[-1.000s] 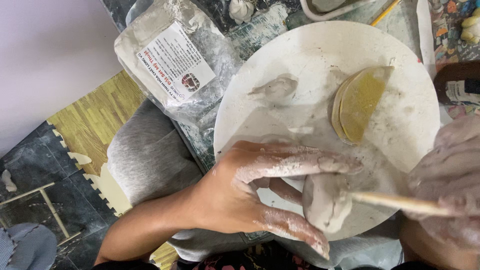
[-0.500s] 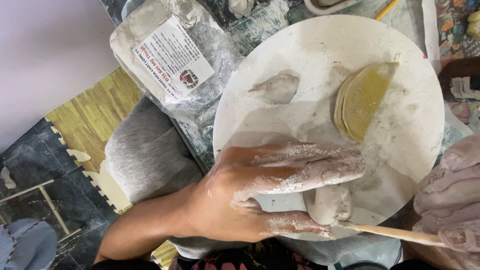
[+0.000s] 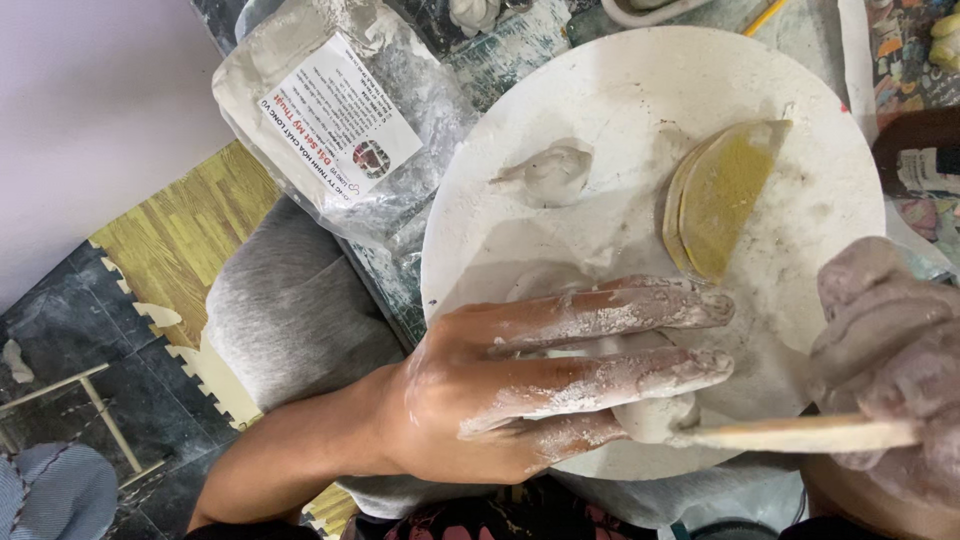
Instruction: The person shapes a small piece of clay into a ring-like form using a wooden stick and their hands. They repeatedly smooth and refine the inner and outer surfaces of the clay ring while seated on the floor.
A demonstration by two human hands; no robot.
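Note:
A round white board (image 3: pixel 620 90) smeared with clay lies before me. My left hand (image 3: pixel 540 385), coated in pale clay, lies flat with fingers stretched out over a lump of white clay (image 3: pixel 655 415) near the board's front edge, pressing on it. My right hand (image 3: pixel 890 370), also clay-covered, grips a thin wooden stick (image 3: pixel 790 435) whose tip touches the lump under my fingers. A smaller clay lump (image 3: pixel 550 175) sits farther back on the board. A yellow half-round sponge (image 3: pixel 720 195) lies at the right.
A clear plastic bag of clay with a printed label (image 3: pixel 335 125) lies left of the board. Below are my grey-clad knee (image 3: pixel 290 310), yellow and dark foam floor mats (image 3: pixel 160 240), and small items along the table's far edge (image 3: pixel 480 12).
My left hand has spread flat over the clay lump, fingers now straight. The right hand and stick have dropped lower and nearer, the stick tip staying at the lump.

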